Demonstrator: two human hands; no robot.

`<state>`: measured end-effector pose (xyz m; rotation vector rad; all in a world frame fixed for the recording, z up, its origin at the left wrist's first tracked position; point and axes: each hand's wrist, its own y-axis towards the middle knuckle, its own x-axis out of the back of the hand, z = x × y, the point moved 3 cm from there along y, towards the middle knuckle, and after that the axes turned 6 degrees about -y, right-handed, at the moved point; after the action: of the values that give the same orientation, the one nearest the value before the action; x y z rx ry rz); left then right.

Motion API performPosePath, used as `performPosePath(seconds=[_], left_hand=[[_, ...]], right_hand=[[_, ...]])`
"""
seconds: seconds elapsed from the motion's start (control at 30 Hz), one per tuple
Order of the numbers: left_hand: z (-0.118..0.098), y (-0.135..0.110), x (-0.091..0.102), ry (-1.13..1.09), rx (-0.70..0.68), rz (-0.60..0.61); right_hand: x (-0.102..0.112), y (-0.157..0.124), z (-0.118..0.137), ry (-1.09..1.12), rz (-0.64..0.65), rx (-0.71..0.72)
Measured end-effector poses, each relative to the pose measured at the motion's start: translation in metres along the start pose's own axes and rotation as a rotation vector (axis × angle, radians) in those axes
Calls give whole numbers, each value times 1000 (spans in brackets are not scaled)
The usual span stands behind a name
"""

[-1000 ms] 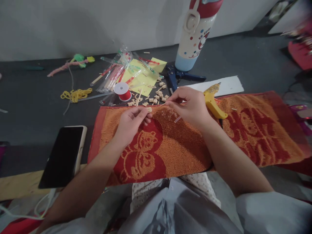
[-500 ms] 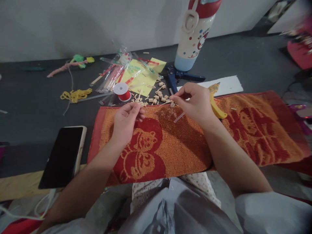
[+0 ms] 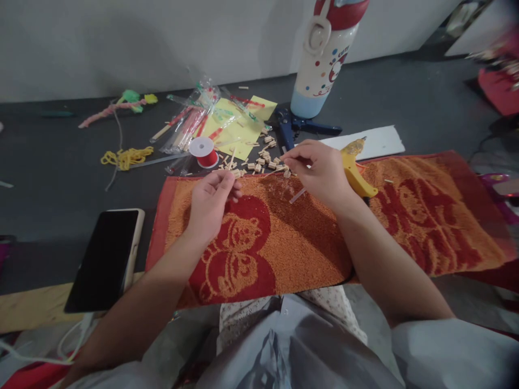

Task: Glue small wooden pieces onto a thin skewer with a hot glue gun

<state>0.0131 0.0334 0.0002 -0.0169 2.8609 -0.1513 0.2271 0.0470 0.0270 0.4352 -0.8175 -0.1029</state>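
Note:
My left hand [image 3: 211, 200] is closed in a pinch over the towel's far edge, at a small bundle of cut wooden sticks [image 3: 235, 173]. A thin wooden stick [image 3: 231, 158] rises just beyond its fingertips. To the right, my right hand [image 3: 314, 168] has thumb and fingertips pressed together above the scattered stick pieces; whatever may be between them is too small to tell. A clear glue stick [image 3: 298, 195] lies below those fingers. Past the hand rests a yellow glue gun [image 3: 357, 175], partly covered by it.
An orange-red towel [image 3: 308, 243] covers the front of the dark table. Behind it are cut wooden pieces [image 3: 265, 156], a red thread spool [image 3: 206, 156], yellow paper [image 3: 239, 138], blue cutters [image 3: 287, 129] and a tall bottle [image 3: 318, 70]. A phone [image 3: 103, 259] lies left, with yellow yarn [image 3: 127, 158] beyond.
My right hand has shifted slightly left, uncovering more of the glue gun. My left hand stays almost still, in the same pinch.

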Motion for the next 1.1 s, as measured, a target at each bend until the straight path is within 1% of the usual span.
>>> performPosePath(seconds=[0.13, 0.37, 0.57, 0.67, 0.8, 0.9, 1.1], left_hand=[[0, -1, -1, -16, 11, -8], [-1, -2, -1, -21, 20, -11], [-1, -3, -2, 2, 17, 6], [-1, -2, -2, 14, 20, 13], [-1, -2, -3, 70, 14, 40], [-2, -3, -5, 163, -15, 90], [-5, -8, -10, 310, -113, 189]], right_hand=[[-1, 0, 1, 17, -6, 15], [2, -1, 8, 20, 6, -12], [-2, -2, 10, 25, 66, -18], [-3, -3, 14, 27, 73, 37], [-5, -6, 20, 116, 100, 92], [-9, -9, 25, 200, 154, 138], [-16, -15, 32, 262, 217, 311]])
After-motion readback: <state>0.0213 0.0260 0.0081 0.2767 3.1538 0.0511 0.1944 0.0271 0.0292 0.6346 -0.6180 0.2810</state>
